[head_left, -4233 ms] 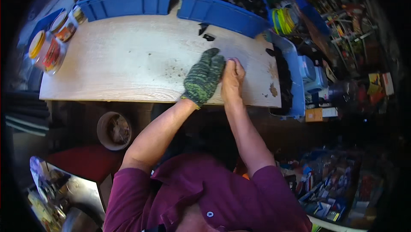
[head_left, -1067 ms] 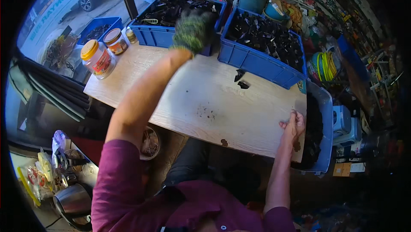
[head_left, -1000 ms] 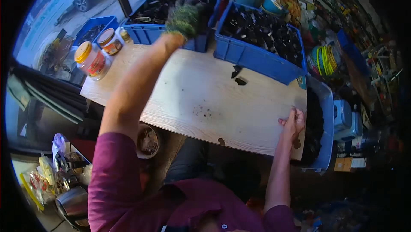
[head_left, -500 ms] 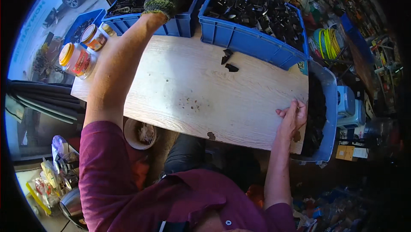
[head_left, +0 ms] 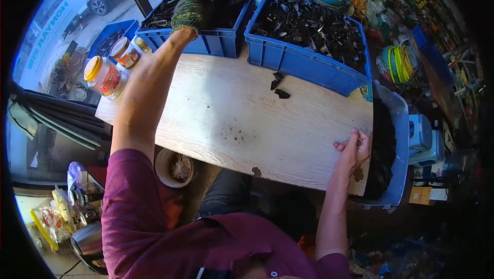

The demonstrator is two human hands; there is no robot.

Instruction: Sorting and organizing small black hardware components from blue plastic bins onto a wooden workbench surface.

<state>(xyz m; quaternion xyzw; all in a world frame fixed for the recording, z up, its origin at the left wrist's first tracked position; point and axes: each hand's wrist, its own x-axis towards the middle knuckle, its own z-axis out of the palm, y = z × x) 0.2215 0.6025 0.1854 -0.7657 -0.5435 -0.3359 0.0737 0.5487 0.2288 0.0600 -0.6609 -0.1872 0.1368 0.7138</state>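
Observation:
My left hand [head_left: 189, 10], in a dark green and yellow knitted glove, reaches into the far left blue crate [head_left: 218, 42], which is full of black plastic pieces [head_left: 172, 5]. Its fingers point away among the pieces and are hidden, so what they hold does not show. My bare right hand [head_left: 355, 148] rests at the right edge of the wooden table [head_left: 288, 140]. Its fingers are curled in, and whatever may be inside them is too small to make out. Loose black plastic pieces [head_left: 281, 93] lie on the table in front of the right-hand blue crate [head_left: 303, 65].
Jars stand at the table's left end, one clear with a yellow lid [head_left: 103, 76]. A pale blue bin [head_left: 399, 150] of dark pieces adjoins the right edge. Below the front edge sits a white bucket [head_left: 175, 168]. Coiled yellow hose [head_left: 399, 63] lies at right.
The whole view has shifted, so the table and crates sit slightly lower in it. My left hand remains in the left crate, its glove turned a little. The right hand keeps its pose.

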